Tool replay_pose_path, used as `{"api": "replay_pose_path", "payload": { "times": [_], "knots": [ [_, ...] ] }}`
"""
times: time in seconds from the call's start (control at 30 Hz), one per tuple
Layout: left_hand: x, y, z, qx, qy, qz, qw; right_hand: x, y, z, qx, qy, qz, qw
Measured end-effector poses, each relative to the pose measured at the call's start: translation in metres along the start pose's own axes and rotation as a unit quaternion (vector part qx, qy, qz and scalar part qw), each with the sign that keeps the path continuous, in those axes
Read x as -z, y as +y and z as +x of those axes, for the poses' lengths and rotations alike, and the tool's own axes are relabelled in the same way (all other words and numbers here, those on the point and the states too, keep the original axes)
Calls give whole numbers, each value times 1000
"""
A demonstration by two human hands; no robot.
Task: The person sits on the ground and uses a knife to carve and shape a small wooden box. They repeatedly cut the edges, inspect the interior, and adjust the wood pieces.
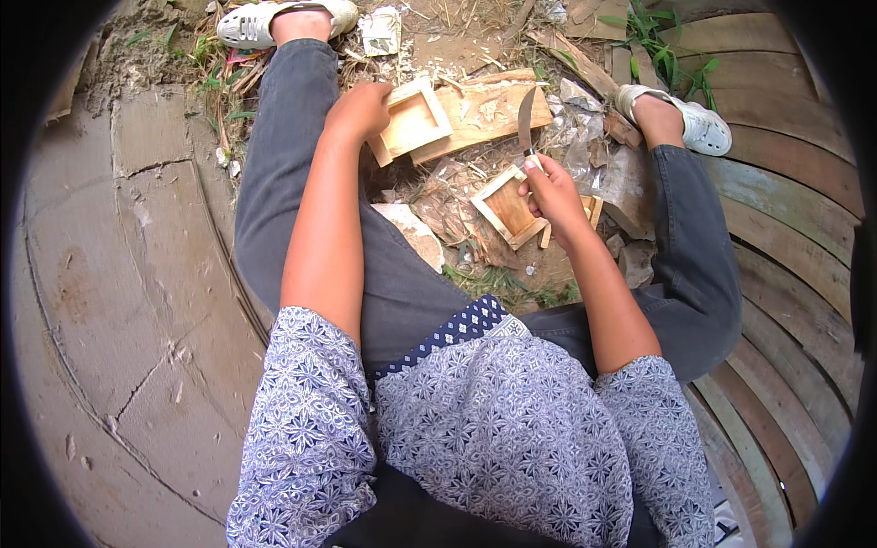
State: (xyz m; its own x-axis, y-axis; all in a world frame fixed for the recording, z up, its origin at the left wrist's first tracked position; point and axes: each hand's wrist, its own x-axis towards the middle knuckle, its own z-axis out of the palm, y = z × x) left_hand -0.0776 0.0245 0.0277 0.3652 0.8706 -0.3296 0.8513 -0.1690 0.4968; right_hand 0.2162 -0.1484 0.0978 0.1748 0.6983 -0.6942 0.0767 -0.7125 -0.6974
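My left hand (360, 113) grips the left side of a small, shallow wooden box (417, 121), its fingers closed round the frame. The box is tilted over the left end of a wooden board (493, 111) that has pale shavings on it. In my right hand (552, 190) is a knife (526, 123) with a curved blade pointing up and away from me. Its handle is mostly hidden in my fist. Just below that hand, a second wooden box (508, 212) lies on the ground, partly covered by my fingers and wrist.
Wood scraps, shavings and crumpled plastic (577, 96) litter the ground between my legs. A pale broken slab (411, 234) lies by my left thigh. Cracked concrete (119, 301) spreads out on the left; a wall of wooden slats (776, 228) stands on the right. Green plants (667, 50) grow at the far right.
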Motion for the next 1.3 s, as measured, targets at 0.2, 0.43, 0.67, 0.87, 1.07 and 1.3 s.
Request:
{"api": "replay_pose_path", "payload": {
  "times": [0.2, 0.43, 0.67, 0.87, 1.07, 1.3],
  "knots": [
    [-13, 52, -2, 22, 40, -24, 999, 2, 0, 1, -15, 19, 40, 999],
    [-17, 14, 16, 21, 76, -122, 989, 4, -4, 10, -1, 58, 106, 993],
    [-9, 37, 9, 27, 33, -63, 997, -8, 9, 17, -14, 21, 133, 991],
    [-10, 48, 13, 12, 42, -77, 996, -10, 8, 17, -19, 18, 132, 991],
    [-28, 56, 2, -5, 65, 30, 997, -10, 7, 16, -27, 23, 129, 991],
    [-48, 75, 0, -30, 144, -41, 988, -14, 5, 13, -30, 22, 132, 990]
  ]
}}
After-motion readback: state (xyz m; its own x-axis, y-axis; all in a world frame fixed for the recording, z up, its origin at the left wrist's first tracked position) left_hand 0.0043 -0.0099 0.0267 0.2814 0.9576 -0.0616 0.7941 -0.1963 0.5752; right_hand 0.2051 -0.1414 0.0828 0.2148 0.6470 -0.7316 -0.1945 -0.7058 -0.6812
